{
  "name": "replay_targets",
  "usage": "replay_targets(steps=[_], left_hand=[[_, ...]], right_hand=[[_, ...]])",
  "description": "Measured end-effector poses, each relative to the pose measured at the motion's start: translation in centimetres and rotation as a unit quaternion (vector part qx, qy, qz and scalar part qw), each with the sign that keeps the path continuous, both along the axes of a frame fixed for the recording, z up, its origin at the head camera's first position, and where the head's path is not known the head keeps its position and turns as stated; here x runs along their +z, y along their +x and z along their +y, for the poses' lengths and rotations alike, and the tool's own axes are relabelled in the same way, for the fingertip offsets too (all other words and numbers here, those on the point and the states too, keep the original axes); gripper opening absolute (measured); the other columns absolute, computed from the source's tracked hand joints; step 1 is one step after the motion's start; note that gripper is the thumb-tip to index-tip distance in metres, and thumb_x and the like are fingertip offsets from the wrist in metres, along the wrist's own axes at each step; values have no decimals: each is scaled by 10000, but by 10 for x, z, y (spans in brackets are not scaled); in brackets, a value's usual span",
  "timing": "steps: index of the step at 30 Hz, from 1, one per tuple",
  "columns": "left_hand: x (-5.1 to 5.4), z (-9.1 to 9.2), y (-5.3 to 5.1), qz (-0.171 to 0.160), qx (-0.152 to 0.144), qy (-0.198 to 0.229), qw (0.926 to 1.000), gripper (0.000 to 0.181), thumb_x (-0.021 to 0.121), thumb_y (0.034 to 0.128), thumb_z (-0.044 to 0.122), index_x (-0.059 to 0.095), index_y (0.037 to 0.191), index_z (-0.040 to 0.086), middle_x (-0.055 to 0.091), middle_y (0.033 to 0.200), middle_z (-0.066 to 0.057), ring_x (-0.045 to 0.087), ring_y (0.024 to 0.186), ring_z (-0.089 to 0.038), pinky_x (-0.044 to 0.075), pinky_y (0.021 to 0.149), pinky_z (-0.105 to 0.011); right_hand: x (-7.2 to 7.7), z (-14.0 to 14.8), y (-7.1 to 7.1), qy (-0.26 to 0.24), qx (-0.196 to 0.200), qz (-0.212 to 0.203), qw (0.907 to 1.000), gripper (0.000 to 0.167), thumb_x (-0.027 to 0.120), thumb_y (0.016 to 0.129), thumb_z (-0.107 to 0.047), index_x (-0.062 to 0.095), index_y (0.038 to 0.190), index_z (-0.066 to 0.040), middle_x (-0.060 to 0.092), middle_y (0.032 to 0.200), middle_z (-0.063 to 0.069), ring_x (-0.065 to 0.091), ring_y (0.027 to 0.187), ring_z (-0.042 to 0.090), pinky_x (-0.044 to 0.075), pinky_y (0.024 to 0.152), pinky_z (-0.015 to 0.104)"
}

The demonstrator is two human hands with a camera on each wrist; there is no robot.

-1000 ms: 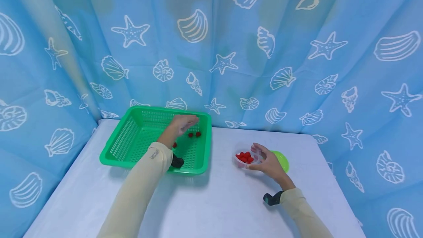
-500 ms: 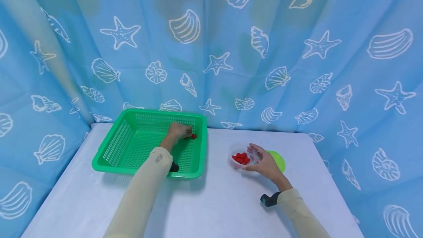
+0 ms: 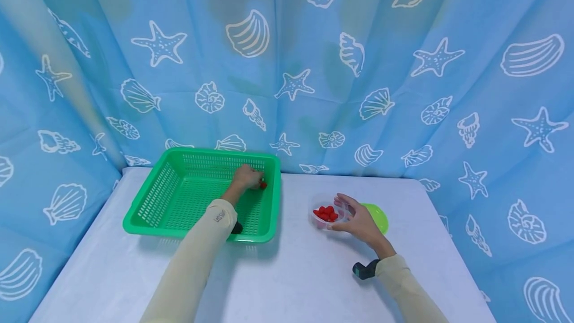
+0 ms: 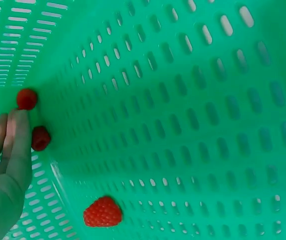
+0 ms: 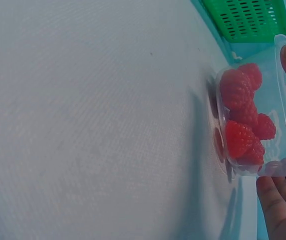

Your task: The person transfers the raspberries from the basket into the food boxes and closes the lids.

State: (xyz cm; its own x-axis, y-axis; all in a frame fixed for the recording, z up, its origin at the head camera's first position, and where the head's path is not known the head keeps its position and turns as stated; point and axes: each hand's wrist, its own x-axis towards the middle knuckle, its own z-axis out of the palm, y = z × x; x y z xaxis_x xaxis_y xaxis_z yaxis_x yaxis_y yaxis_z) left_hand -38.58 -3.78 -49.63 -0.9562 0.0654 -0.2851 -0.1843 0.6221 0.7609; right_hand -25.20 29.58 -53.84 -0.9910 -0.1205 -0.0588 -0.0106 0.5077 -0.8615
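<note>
My left hand (image 3: pixel 246 177) is down inside the green plastic basket (image 3: pixel 179 233), near its right end. In the left wrist view its fingers (image 4: pixel 19 145) are fairly straight, the tips at a red raspberry (image 4: pixel 27 99). Close beside them lies a second raspberry (image 4: pixel 40 138); a third raspberry (image 4: pixel 103 212) sits farther off. No raspberry is plainly pinched. Over on the right, my right hand (image 3: pixel 358 221) grips a clear plastic tub (image 3: pixel 316 202), thumb on one side and fingers on the other. Several raspberries (image 5: pixel 240 135) are in the tub, which stands on the table.
A lime-green lid (image 3: pixel 378 219) lies on the white-covered table (image 3: pixel 287 283), just behind the right hand. Blue curtain (image 3: pixel 287 64) with white shell prints hangs along the back and sides. The basket has raised, slotted walls.
My left hand has lowered from above the basket to the raspberries at its right end. The right hand stays on the tub. The head view has shifted slightly.
</note>
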Motion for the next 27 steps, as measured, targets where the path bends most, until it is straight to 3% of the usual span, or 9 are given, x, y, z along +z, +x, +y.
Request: replay_targets(steps=[2, 5, 8, 10, 15, 23, 27], left_hand=[[1, 0, 0, 215, -285, -356, 9987, 397, 571, 960, 176, 546, 586, 47, 549, 563, -57, 513, 518, -193, 441, 534, -310], [1, 1, 1, 602, -688, -933, 9914, 260, 646, 907, 132, 681, 678, 14, 605, 630, -31, 479, 541, -147, 420, 520, -281], [-1, 3, 2, 800, -1026, -1243, 9837, 106, 742, 854, 121, 771, 893, 27, 717, 855, -63, 619, 723, -186, 524, 639, -307], [-3, 4, 1, 829, -1246, -1424, 9784, 155, 775, 830, 107, 769, 971, 43, 722, 980, -79, 655, 880, -230, 552, 747, -335], [-6, 6, 3, 909, -1587, -1822, 9661, 191, 773, 830, 80, 765, 1018, 50, 714, 1058, -90, 646, 988, -260, 546, 811, -340], [-4, 5, 3, 1332, -1988, -1820, 9537, 105, 775, 824, 62, 780, 929, 53, 727, 947, -69, 649, 952, -256, 546, 799, -333], [-9, 1, 2, 1432, -1993, -1531, 9572, 157, 764, 804, -2, 769, 957, 34, 724, 953, -88, 652, 942, -262, 547, 794, -334]], right_hand=[[0, 0, 0, -2, 17, 6, 10000, 998, 894, 681, -322, 352, 1508, -186, 444, 1477, 63, 320, 1400, 324, 436, 1007, 507], [1, 0, -1, -28, 20, 3, 10000, 1000, 893, 683, -321, 350, 1509, -175, 444, 1477, 65, 322, 1399, 324, 437, 1005, 504], [0, 0, 0, -33, 10, -22, 10000, 1006, 893, 681, -333, 348, 1510, -172, 446, 1476, 65, 327, 1397, 322, 441, 1002, 498], [0, 0, 0, -31, 6, -40, 10000, 1004, 893, 681, -335, 351, 1509, -170, 450, 1473, 66, 329, 1396, 325, 440, 1003, 499], [-2, -1, 0, -18, 44, -10, 10000, 996, 889, 688, -332, 351, 1510, -168, 451, 1473, 73, 328, 1397, 333, 434, 1006, 505], [1, -3, -2, -32, 50, 55, 10000, 1008, 895, 680, -324, 346, 1511, -165, 457, 1468, 67, 343, 1392, 322, 437, 1002, 500], [2, -4, -1, -38, 36, -1, 10000, 1010, 896, 677, -324, 347, 1510, -166, 455, 1468, 66, 338, 1394, 323, 435, 1005, 498]])
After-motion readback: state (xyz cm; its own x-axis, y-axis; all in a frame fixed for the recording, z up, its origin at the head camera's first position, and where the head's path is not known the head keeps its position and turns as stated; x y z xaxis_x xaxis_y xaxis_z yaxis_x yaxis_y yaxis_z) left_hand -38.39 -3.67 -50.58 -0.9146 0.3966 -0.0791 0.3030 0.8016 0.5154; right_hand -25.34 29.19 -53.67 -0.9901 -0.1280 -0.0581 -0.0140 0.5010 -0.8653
